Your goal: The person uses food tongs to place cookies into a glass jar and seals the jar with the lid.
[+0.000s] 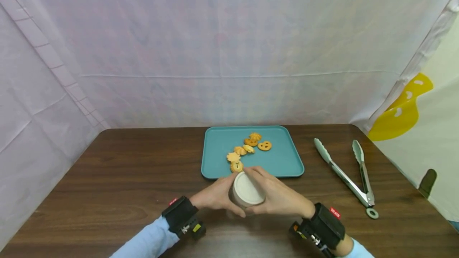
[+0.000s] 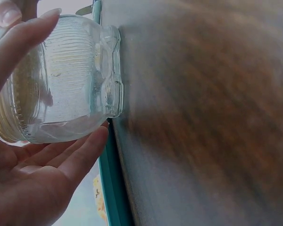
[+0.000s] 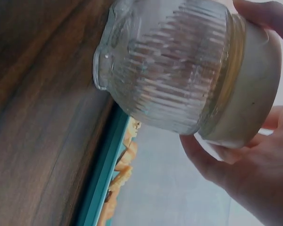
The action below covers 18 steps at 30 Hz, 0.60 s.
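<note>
A ribbed clear glass jar [image 2: 70, 75] with a pale lid [image 1: 247, 188] stands upright at the near side of the table, its base at or just above the wood. From the left, my left hand [image 1: 217, 194] holds the glass, thumb on one side and fingers along the other. My right hand [image 1: 279, 196] grips the jar from the right, high up around the lid, as the right wrist view shows. Just beyond the jar lies a teal tray [image 1: 287, 162] bearing several cookies [image 1: 240, 150], some flower-shaped and some with holes. The glass looks see-through, with no contents that I can make out.
Metal tongs [image 1: 344, 176] with pale grey tips lie spread on the right of the dark wooden table [image 1: 118, 178]. White cloth [image 1: 215, 51] hangs behind the table. A yellow shape [image 1: 401, 108] shows on the right-hand cloth.
</note>
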Each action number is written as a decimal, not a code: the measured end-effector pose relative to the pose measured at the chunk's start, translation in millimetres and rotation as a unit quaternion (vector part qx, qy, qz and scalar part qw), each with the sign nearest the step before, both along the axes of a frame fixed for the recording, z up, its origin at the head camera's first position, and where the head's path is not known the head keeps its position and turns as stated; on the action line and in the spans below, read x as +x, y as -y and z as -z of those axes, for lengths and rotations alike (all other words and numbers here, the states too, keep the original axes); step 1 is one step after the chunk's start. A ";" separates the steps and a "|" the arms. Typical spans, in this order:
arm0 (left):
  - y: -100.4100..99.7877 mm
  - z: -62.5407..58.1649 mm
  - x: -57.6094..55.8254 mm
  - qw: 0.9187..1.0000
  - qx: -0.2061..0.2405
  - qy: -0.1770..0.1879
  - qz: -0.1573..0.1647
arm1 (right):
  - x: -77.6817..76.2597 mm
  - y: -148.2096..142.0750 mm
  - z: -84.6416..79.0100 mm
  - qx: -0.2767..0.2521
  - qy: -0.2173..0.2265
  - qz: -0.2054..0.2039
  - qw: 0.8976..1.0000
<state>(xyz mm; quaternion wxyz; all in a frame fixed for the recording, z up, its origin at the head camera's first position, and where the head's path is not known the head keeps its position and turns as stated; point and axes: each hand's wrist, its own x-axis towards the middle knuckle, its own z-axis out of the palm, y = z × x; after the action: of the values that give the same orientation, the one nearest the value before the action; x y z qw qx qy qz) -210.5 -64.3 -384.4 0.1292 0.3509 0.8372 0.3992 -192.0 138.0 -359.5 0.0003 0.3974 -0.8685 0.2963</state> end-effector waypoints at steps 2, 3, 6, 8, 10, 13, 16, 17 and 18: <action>-0.3 0.2 0.1 1.000 -0.002 -0.002 0.001 | -1.2 -1.0 -0.5 -0.001 0.010 -0.012 1.000; -0.4 0.2 0.1 1.000 -0.002 0.000 0.001 | -1.5 -1.4 -0.7 -0.001 0.011 -0.017 1.000; -0.2 -0.6 0.6 1.000 -0.002 0.006 0.001 | 0.1 -0.8 -1.1 -0.002 -0.004 -0.008 1.000; 0.1 -1.2 0.8 1.000 -0.002 0.012 0.000 | 3.1 1.4 -0.2 0.005 -0.037 0.028 0.999; 0.4 -1.5 1.0 1.000 -0.003 0.012 -0.001 | 7.6 5.2 1.2 0.010 -0.072 0.078 0.994; 0.6 -1.6 0.7 1.000 -0.003 0.012 -0.002 | 14.2 11.8 4.0 0.021 -0.120 0.139 0.983; 0.6 -2.0 0.3 1.000 -0.003 0.012 -0.004 | 18.7 16.9 6.2 0.031 -0.145 0.160 0.976; 0.4 -2.1 0.3 1.000 -0.003 0.012 -0.004 | 19.3 17.9 6.7 0.035 -0.153 0.161 0.974; 0.3 -2.2 0.2 1.000 -0.004 0.012 -0.004 | 19.7 18.4 7.0 0.038 -0.158 0.161 0.973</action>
<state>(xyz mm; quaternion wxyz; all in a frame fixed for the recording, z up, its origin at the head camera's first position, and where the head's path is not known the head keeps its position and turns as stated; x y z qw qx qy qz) -210.3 -64.6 -382.2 0.1389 0.3423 0.8384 0.4009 -172.3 119.5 -366.5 0.1702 0.2934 -0.9207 0.1930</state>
